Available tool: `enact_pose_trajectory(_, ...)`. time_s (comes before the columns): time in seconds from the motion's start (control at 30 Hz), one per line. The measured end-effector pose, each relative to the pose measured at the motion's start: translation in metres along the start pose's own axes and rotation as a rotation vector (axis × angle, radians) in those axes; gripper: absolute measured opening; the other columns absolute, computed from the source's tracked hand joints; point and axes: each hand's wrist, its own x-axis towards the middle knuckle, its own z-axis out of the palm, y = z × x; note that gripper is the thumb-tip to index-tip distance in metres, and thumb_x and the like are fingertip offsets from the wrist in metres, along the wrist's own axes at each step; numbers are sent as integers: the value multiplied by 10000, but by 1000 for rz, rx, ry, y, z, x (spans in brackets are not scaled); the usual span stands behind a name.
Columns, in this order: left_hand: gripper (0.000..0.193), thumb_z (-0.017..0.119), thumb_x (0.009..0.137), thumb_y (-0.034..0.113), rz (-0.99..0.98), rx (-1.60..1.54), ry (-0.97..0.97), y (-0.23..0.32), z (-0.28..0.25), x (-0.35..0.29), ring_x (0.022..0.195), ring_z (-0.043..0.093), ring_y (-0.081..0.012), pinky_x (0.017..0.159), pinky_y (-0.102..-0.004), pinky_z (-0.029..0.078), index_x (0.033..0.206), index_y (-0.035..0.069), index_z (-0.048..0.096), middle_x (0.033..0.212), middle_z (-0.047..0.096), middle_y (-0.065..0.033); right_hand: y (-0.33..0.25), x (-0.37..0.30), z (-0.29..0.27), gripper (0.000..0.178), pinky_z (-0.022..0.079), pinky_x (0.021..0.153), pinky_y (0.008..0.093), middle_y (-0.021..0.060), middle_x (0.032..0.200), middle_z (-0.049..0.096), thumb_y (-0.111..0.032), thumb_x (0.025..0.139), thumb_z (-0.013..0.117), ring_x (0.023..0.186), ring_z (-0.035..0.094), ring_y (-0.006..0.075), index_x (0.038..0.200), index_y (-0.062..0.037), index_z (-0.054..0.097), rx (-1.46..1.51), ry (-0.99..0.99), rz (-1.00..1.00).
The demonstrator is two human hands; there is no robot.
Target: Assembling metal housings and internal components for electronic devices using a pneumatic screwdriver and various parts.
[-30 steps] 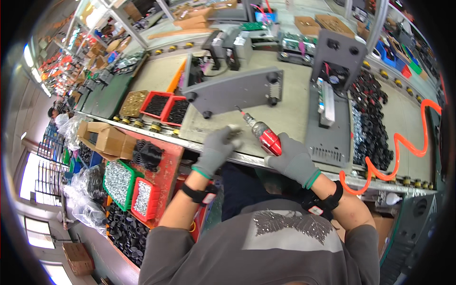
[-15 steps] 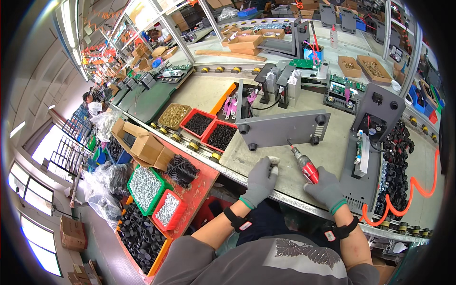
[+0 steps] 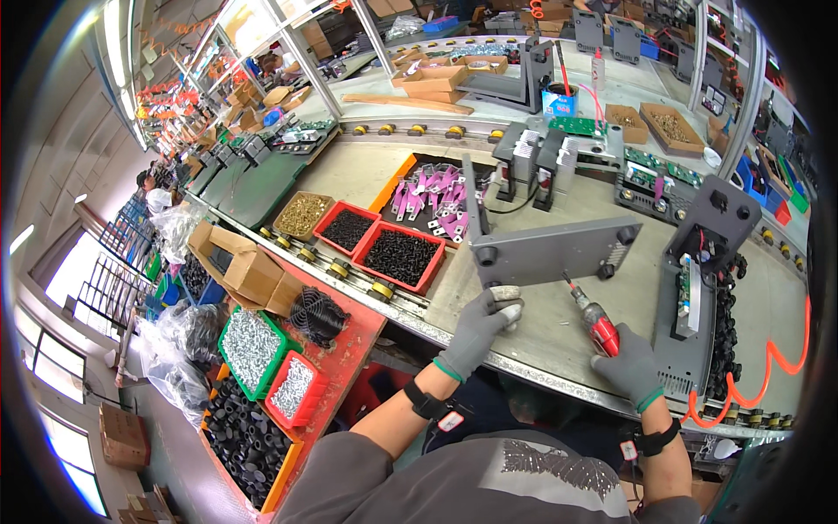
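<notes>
Right hand (image 3: 630,367) grips a red driver (image 3: 596,325), its tip at the grey panel (image 3: 550,251); left hand (image 3: 483,320) is pinched just below the panel's edge.

Overall light: bright, even, filling the whole bench.
Source: ceiling strip lamps (image 3: 116,52) glowing upper left; window (image 3: 61,437) admitting daylight lower left.
Shadows: soft, lying short under the grey panel (image 3: 550,251).
Glare: lamps blowing out.
Edges: fisheye bending lines; black corners vignetting.
Focus: centre sharp, rim softening.
</notes>
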Motion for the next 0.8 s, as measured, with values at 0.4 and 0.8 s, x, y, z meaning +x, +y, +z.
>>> enact_pose_trajectory(0.4,321,662,1011,301,-113,-142,-99,10,71,6,847,630,-66,692,-216,535,1244,89,601,1009,661,2,14,-93,-24,483,504,667,383,130,750,632,-261,631,840,663,594,242,981,2,636,481,-65,-89)
enact_pose_trajectory(0.8,306,607,1013,111,-73,147,-285,42,97,-5,971,690,-152,785,-257,604,1298,10,561,1148,686,-117,40,-116,-28,616,524,792,385,176,920,692,-430,704,838,833,680,295,1123,-20,647,487,-189,-61)
